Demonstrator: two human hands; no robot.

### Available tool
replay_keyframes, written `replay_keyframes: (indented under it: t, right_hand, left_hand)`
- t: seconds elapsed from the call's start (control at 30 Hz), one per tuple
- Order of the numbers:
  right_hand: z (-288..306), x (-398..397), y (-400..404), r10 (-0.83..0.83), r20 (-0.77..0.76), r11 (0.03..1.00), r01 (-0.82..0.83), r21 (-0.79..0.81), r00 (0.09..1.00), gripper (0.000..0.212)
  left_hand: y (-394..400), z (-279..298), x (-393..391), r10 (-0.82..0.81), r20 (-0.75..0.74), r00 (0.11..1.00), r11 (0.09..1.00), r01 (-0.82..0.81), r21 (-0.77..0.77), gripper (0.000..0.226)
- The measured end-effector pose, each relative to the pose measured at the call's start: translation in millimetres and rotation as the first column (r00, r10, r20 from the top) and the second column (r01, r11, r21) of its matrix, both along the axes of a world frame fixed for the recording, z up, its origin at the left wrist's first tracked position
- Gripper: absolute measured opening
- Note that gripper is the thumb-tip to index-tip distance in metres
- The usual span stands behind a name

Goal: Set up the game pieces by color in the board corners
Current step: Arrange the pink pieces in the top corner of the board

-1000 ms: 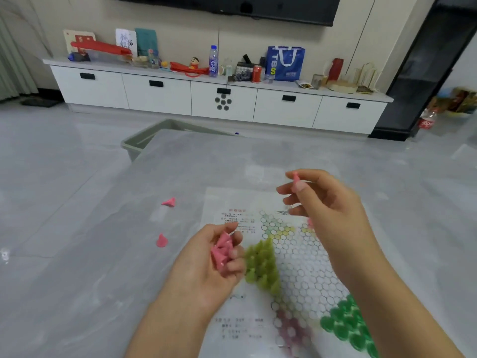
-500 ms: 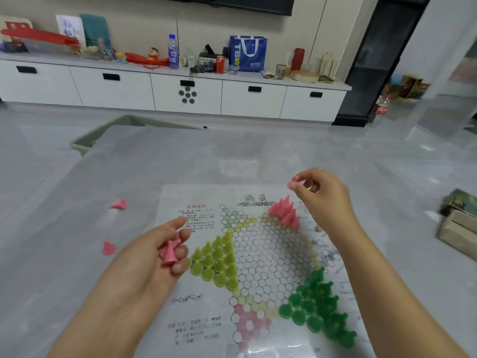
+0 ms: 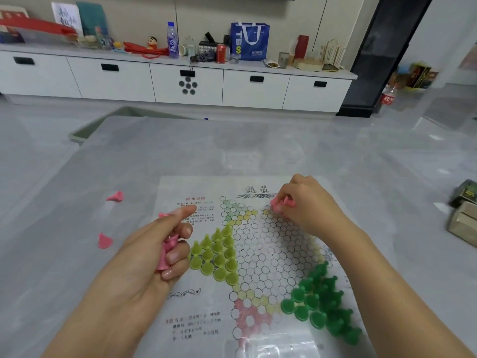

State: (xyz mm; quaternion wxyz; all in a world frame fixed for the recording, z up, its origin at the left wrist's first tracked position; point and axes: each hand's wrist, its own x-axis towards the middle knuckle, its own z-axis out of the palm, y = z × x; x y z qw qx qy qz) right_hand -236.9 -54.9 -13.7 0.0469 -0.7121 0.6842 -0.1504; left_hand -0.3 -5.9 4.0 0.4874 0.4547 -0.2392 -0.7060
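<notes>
head view looks down on a paper game board (image 3: 196,301) lying flat on a grey table (image 3: 180,151). left hand (image 3: 144,257) curls its fingers around a few pink pieces (image 3: 166,251), held above the board's left margin. right hand (image 3: 307,205) pinches a pink piece (image 3: 276,204) at the board's far corner, seemingly touching the paper, though the fingers hide the contact. yellow-green pieces (image 3: 216,254) fill the left corner in a tight triangle; dark green pieces (image 3: 322,303) crowd the right corner. two loose pink pieces (image 3: 104,240) lie on the table left of the board, well apart from it.
</notes>
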Motion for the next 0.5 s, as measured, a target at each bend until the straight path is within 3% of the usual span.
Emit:
replay_keyframes:
  t: [0.5]
  right_hand:
    - [-12.3, -0.4, -3.0, -0.04, 0.002, 0.999, 0.04, -0.021, 0.999, 0.008]
  left_hand:
    - [-4.3, -3.4, 4.3, -0.009, -0.055, 0.998, 1.0, 0.009, 0.006, 0.023]
